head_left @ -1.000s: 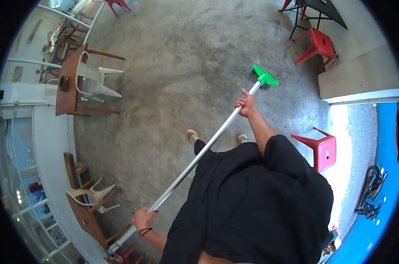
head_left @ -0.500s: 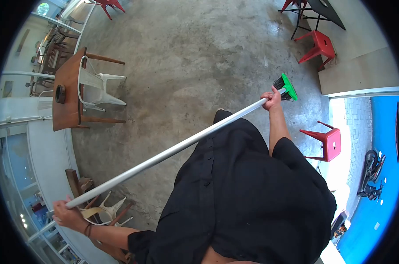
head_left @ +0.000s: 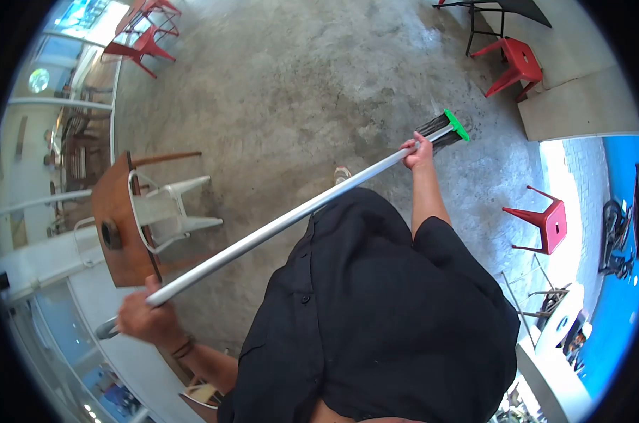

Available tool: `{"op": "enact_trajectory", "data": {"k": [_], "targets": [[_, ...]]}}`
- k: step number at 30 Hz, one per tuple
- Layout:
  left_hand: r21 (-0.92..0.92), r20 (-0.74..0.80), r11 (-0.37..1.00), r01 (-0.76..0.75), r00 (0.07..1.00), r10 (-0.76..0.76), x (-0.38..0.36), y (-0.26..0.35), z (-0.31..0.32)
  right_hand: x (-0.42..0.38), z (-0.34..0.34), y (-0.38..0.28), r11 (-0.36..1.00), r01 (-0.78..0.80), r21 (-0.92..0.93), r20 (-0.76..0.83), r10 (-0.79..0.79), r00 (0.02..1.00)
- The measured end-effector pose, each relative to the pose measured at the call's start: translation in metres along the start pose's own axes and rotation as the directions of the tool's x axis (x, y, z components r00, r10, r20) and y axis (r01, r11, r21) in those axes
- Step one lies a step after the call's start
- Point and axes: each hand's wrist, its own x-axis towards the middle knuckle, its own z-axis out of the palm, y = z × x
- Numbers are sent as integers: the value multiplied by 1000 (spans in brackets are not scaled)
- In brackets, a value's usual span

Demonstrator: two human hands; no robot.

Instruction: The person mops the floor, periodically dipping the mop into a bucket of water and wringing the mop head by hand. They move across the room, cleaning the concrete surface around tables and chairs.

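Observation:
A broom (head_left: 277, 224) with a long silvery handle slants across my body from lower left to upper right. Near the handle's end, my left hand (head_left: 149, 315) is wrapped round it, with a short grey tip sticking out past the fist. My right hand (head_left: 418, 151) grips the other end, just below the head. The broom head (head_left: 455, 125) has a bright green block and dark bristles, and it is lifted in front of the concrete floor. A shoe tip (head_left: 342, 174) shows under the handle.
To the left stand a wooden table (head_left: 115, 243) with a round dark bowl (head_left: 111, 234) and a white metal chair (head_left: 175, 206). Red stools (head_left: 554, 227) are at right and upper right (head_left: 520, 62). Red chairs (head_left: 142, 49) stand far left. Glass panels line the left side.
My left hand has slid a little up from the handle's end and shifted right. The broom head has moved slightly left and turned. The view has swung, bringing more red chairs in at upper left.

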Motion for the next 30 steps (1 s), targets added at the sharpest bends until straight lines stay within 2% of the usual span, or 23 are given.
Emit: {"op": "enact_trajectory", "data": {"k": [2,5,6,8,9,11,13,15,17,20,22,23,24,27,29,30], "targets": [[-106,-34,992,-74,997,71,37,62,29,33,31,8,999,34,-22,0,-34,999],[-302,248,922,-241,914,320,91,95,37,63,82,15,944,259,-206,-56,-276,960],[-387,303,885,-260,870,389,105,88,47,97,78,7,948,239,-208,-40,-252,967],[-550,384,792,-264,762,521,128,65,67,93,107,17,944,221,-244,-41,-238,970],[-571,443,788,-230,721,532,141,63,75,90,124,27,943,210,-260,-42,-229,973],[-604,549,780,-164,624,556,167,60,99,101,149,48,975,147,-166,67,-138,988],[-613,394,730,-302,684,614,192,78,133,112,173,82,997,67,-48,179,-57,982],[-595,226,689,-414,737,637,207,102,171,112,204,132,994,83,-76,75,-78,994],[-657,119,579,-482,692,712,220,124,215,121,228,188,988,87,-130,-23,-90,996],[-735,327,548,-399,500,802,235,134,291,169,231,269,976,72,-207,-144,-104,984],[-798,393,507,-325,356,847,255,118,339,207,226,321,980,67,-188,-195,-104,975],[-825,414,487,-287,281,866,268,112,366,217,232,346,961,79,-265,-220,-141,965],[-911,320,371,-182,258,912,273,105,403,223,238,373,936,86,-342,-245,-177,953],[-936,284,329,-124,286,915,283,71,490,267,238,458,856,53,-514,-318,-248,915],[-862,503,498,98,27,864,306,54,531,247,266,499,854,57,-516,-354,-274,894],[-784,582,595,178,-127,804,316,40,548,246,265,525,863,16,-505,-298,-192,935]]}}
